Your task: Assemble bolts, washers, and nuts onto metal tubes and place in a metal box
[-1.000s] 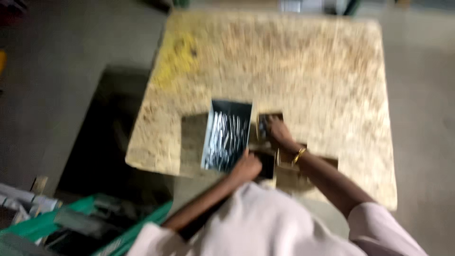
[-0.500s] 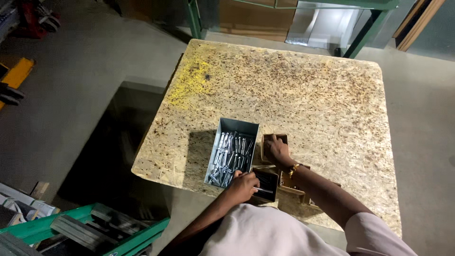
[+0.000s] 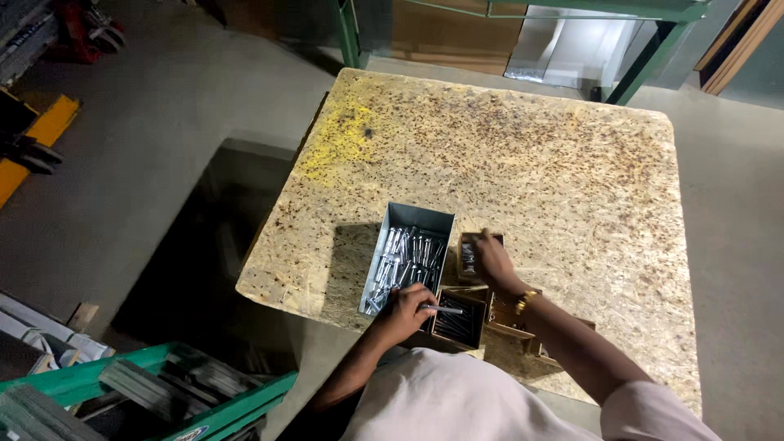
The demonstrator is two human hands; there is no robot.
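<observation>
A grey metal bin (image 3: 406,219) full of shiny bolts (image 3: 404,257) stands near the front edge of a chipboard table (image 3: 555,163). My left hand (image 3: 402,312) is at the bin's near end and grips a single bolt (image 3: 442,309) pointing right. To the right lie small cardboard boxes: one (image 3: 468,255) under my right hand (image 3: 492,260), one with dark fasteners (image 3: 457,323) in front of me, and another (image 3: 508,317) beside my wrist. My right hand reaches into the far small box; whether it holds anything is hidden.
A yellow paint patch (image 3: 345,140) marks the table's far left. Left of the table is a dark floor opening (image 3: 196,269). Green metal frames (image 3: 155,392) lie at lower left. A green rack leg (image 3: 349,33) and metal panels (image 3: 563,57) stand behind the table.
The view has steadied and tilted upward, showing more of the room. My left hand now holds one bolt at the bin's near end. My right hand stays at the far small box.
</observation>
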